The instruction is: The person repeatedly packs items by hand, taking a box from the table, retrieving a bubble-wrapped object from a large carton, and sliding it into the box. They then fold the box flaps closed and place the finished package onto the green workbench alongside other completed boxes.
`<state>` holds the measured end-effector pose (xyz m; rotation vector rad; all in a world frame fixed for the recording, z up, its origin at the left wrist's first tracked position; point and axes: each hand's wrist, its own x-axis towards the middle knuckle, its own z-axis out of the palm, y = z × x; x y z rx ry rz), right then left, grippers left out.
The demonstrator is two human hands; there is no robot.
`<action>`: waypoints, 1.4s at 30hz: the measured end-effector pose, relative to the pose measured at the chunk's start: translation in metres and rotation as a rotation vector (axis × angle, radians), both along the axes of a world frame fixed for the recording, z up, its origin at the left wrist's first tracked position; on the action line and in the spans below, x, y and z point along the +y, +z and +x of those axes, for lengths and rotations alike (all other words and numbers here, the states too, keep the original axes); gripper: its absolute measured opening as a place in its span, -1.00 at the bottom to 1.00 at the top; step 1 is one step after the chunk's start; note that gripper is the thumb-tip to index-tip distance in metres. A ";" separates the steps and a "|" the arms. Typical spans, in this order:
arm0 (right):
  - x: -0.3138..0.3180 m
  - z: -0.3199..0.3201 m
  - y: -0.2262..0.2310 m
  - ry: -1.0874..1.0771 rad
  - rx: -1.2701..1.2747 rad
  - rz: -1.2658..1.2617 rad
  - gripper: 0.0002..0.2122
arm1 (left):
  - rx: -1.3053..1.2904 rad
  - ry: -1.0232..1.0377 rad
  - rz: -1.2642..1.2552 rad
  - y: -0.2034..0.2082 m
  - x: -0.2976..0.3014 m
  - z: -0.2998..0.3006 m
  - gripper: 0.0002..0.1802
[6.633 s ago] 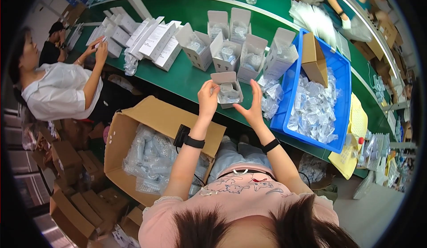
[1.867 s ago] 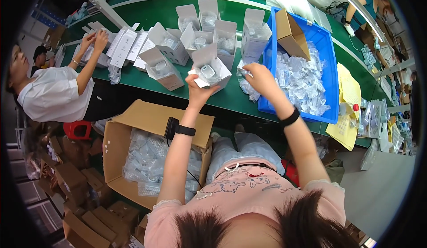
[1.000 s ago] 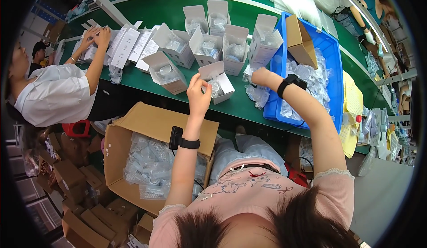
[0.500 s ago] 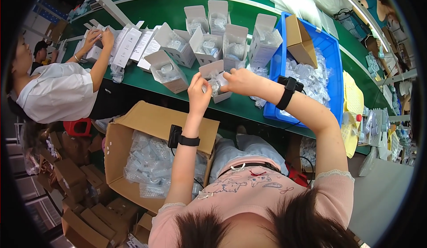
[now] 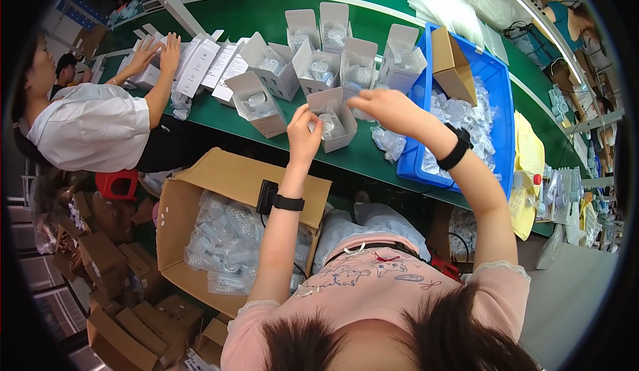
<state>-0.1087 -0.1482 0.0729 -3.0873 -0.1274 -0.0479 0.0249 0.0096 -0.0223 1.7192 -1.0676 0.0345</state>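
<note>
At the near table edge stands a small white carton [image 5: 341,139], its lid flap up and a clear-wrapped item [image 5: 331,126] inside. The fingers of my left hand [image 5: 304,135] are closed on the carton's left side wall. My right hand [image 5: 393,110] hovers just above and right of the carton, fingers stretched out toward its rim, with nothing visible in them. Behind and left of it stand several more upright white cartons [image 5: 258,123] with raised flaps and bubble-wrapped contents. A loose clear-wrapped item [image 5: 388,143] lies on the table below my right wrist.
A blue bin [image 5: 509,128] with clear bags and a brown carton [image 5: 449,61] stands at right. Below the table edge is a large cardboard box [image 5: 174,238] of bubble-wrapped pieces. At left a co-worker [image 5: 93,128] handles flat white cartons [image 5: 194,71]. Yellow sheets [image 5: 527,171] hang at far right.
My right hand has lifted off the carton's right edge and drawn up and right, its fingers straighter. My left hand stays at the carton's left side. The co-worker's hands have shifted slightly.
</note>
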 end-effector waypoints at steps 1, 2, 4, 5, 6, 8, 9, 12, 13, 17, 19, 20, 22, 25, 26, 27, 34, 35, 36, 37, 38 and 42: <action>0.004 0.001 0.007 -0.015 -0.201 0.127 -0.79 | 0.098 0.020 0.053 0.003 -0.001 -0.001 -0.90; 0.009 0.003 0.013 -0.028 -0.401 0.255 -0.80 | 0.196 0.041 0.107 0.006 -0.002 -0.003 -0.90; 0.016 0.010 0.016 -0.036 -0.607 0.384 -0.81 | 0.289 0.067 0.160 0.007 0.000 0.000 -0.90; 0.018 0.014 0.013 0.063 -0.512 0.349 -0.84 | 0.269 0.060 0.139 0.001 0.001 0.005 -0.90; 0.019 0.018 0.010 0.161 -0.416 0.312 -0.87 | 0.249 0.053 0.118 -0.003 0.001 0.009 -0.90; 0.018 0.024 -0.003 0.257 -0.323 0.271 -0.89 | 0.225 0.045 0.095 -0.003 0.001 0.013 -0.89; 0.015 0.027 -0.015 0.299 -0.210 0.201 -0.91 | 0.253 0.044 0.096 -0.003 -0.001 0.011 -0.90; 0.012 0.037 -0.034 0.403 0.009 0.060 -0.93 | 0.304 0.066 0.098 -0.001 -0.002 0.006 -0.91; 0.013 0.040 -0.035 0.351 0.119 0.120 -0.91 | 0.330 0.061 0.078 -0.002 -0.001 0.005 -0.91; 0.025 0.042 -0.043 0.236 0.320 0.161 -0.83 | 0.425 0.036 0.016 -0.007 0.004 0.004 -0.90; 0.033 0.033 -0.052 0.190 0.287 0.031 -0.77 | 0.525 -0.016 -0.015 -0.012 0.006 0.002 -0.82; 0.034 0.029 -0.051 0.188 0.284 0.030 -0.77 | 0.522 -0.018 -0.015 -0.011 0.006 -0.001 -0.82; 0.033 0.019 -0.050 0.207 -0.085 0.013 -0.74 | 0.663 -0.005 -0.237 -0.010 0.008 -0.010 -0.71; 0.045 0.003 -0.049 0.103 -0.263 0.017 -0.74 | 0.821 -0.029 -0.303 -0.015 0.011 -0.008 -0.61; 0.053 -0.002 -0.050 -0.007 -0.256 0.037 -0.74 | 0.908 -0.053 -0.251 -0.019 0.016 -0.005 -0.57; 0.058 -0.004 -0.050 -0.118 -0.248 0.058 -0.75 | 0.995 -0.077 -0.196 -0.024 0.018 -0.005 -0.52; 0.075 -0.005 -0.067 -0.323 -0.239 0.197 -0.76 | 0.529 0.052 -0.019 -0.002 -0.003 -0.023 -0.48; 0.075 -0.009 -0.071 -0.347 -0.389 0.330 -0.76 | 0.496 0.070 -0.038 0.001 -0.005 -0.027 -0.46; 0.074 -0.013 -0.074 -0.347 -0.391 0.334 -0.76 | 0.494 0.070 -0.034 0.002 -0.008 -0.026 -0.46; 0.073 -0.016 -0.076 -0.381 -0.474 0.395 -0.71 | 0.440 0.089 0.045 0.003 -0.011 -0.023 -0.45; 0.074 -0.018 -0.077 -0.406 -0.556 0.461 -0.65 | 0.384 0.116 0.123 0.004 -0.011 -0.019 -0.44; 0.086 0.000 -0.074 -0.509 -0.769 0.566 -0.45 | 0.175 0.146 0.266 0.008 -0.012 -0.010 -0.38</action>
